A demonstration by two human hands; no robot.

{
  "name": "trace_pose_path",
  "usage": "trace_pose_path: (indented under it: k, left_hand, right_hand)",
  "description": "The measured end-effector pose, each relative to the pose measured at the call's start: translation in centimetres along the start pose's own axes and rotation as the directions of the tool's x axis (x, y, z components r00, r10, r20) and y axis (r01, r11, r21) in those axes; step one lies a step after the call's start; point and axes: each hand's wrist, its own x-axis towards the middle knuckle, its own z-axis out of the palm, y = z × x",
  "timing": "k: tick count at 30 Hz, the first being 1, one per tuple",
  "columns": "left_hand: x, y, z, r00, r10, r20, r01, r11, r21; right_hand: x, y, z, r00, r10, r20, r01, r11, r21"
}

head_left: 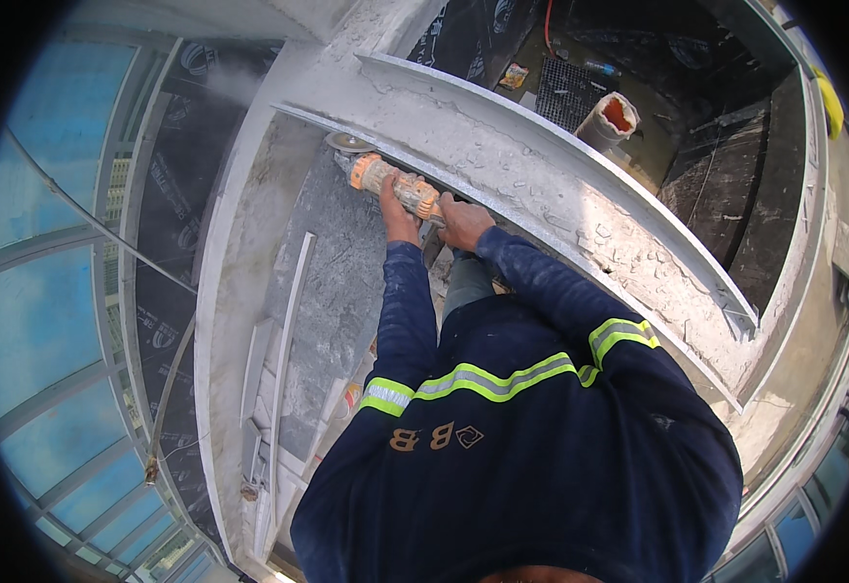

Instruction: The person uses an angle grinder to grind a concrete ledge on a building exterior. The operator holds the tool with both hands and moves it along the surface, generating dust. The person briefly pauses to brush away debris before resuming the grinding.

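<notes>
My left hand is wrapped around the body of a dusty orange angle grinder. Farther back on the same tool, my right hand grips its rear end. The grinder's round disc lies at or very close to a long metal strip along the near edge of a rough concrete ledge; whether it touches is unclear. Pale dust hangs in the air beyond the disc. Both of my sleeves are dark blue with reflective bands.
A second metal strip edges the ledge's far side. Beyond it is a dark recess with an upright pipe and a black grid mat. Left of me, a pale long bar leans over a grey slab; blue glazing lies outside.
</notes>
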Motion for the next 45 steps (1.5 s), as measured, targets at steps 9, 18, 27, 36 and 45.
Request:
trace_pose_path:
  k: [9, 18, 27, 36, 45]
  left_hand:
    - [-0.5, -0.5, -1.1, 1.0, 0.003, 0.005, -0.003, 1.0, -0.015]
    - [-1.5, -0.8, -0.8, 1.0, 0.001, 0.012, -0.001, 0.999, -0.042]
    - [-1.5, -0.3, 0.5, 1.0, 0.022, -0.013, -0.022, 1.0, -0.007]
    - [-0.4, -0.2, -0.5, 1.0, 0.008, 0.005, -0.008, 1.0, 0.007]
    - [-2.7, -0.8, -0.2, 1.0, 0.009, 0.003, -0.009, 1.0, -0.009]
  right_hand:
    - [-2.1, -0.9, -0.9, 1.0, 0.016, 0.022, -0.016, 1.0, -0.006]
    - [-2.9, -0.6, -1.0, 1.0, 0.005, 0.009, -0.005, 1.0, -0.004]
    - [-0.7, 0.3, 0.0, 1.0, 0.006, 0.009, -0.006, 1.0, 0.005]
    - [-1.1, -0.7, -0.5, 0.999, 0.029, 0.02, -0.029, 1.0, -0.012]
    - [-3.2, -0.4, -1.0, 1.0, 0.016, 0.02, -0.016, 1.0, 0.018]
